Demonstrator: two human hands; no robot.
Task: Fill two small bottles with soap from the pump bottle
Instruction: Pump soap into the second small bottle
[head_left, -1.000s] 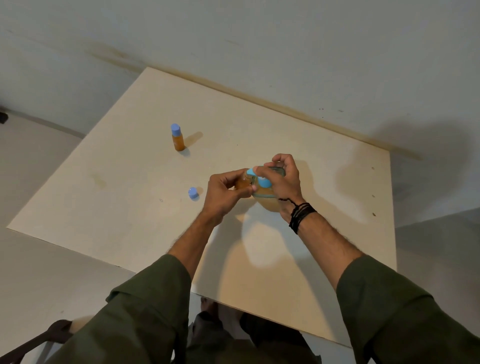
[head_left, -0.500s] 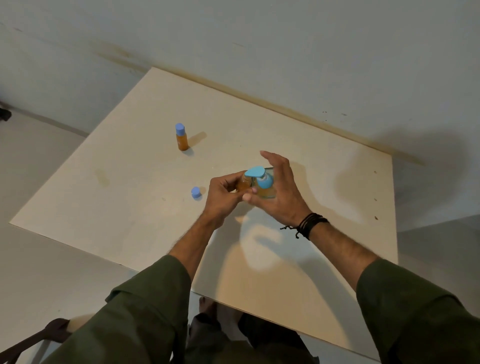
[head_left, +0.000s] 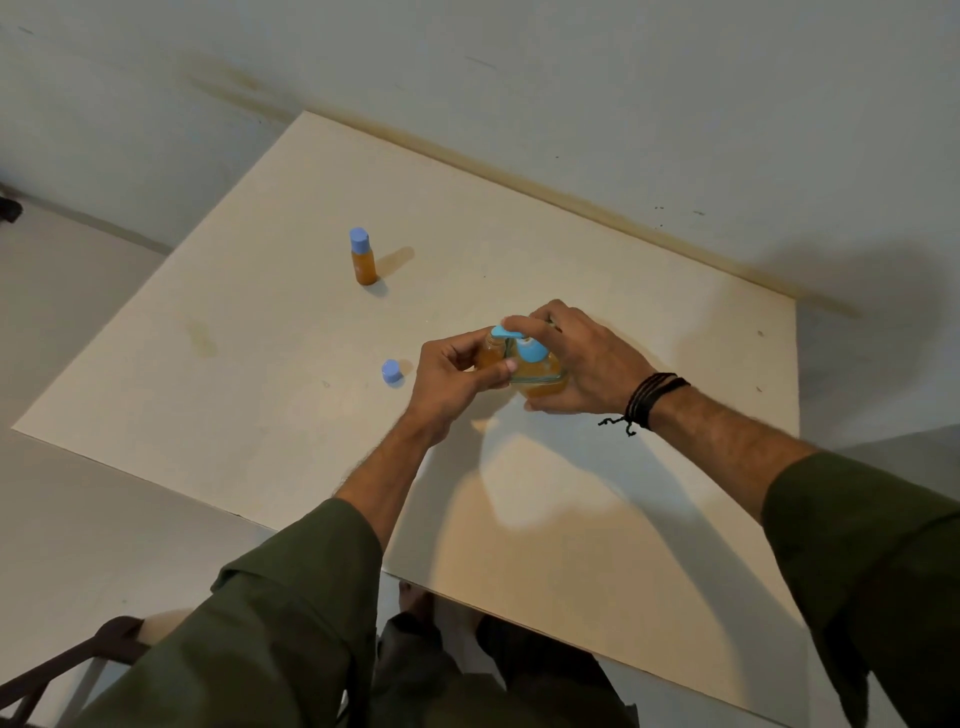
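Your left hand (head_left: 457, 376) is clamped round the open small bottle (head_left: 489, 354), holding it tight against the pump bottle (head_left: 537, 371) with its mouth under the blue spout (head_left: 503, 332). Your right hand (head_left: 582, 358) is wrapped round the pump bottle from the far side, a finger lying over the pump head (head_left: 531, 349), thumb low at the base.

What changed: half a second ago your right hand was spread flat and open beside the pump, head fully visible. A second ago it was pressing on top. Now it has closed back over the pump, so this reads as the reach into another press, not the end of pumping. Cannot tell if the head is down yet.

Fill level in the held bottle: orange shows through your fingers, but the exact level is hidden.

The other small bottle (head_left: 362, 257) stands upright and capped, well apart to the far left on the table (head_left: 675, 322), orange inside, so likely done already. A loose blue cap (head_left: 392, 372) lies on the table just left of your left hand; it probably belongs to the bottle you are holding.

Judgement: second fill under way. Left to do: finish pumping, then cap. Keep the mouth right under the spout or soap runs down the side.
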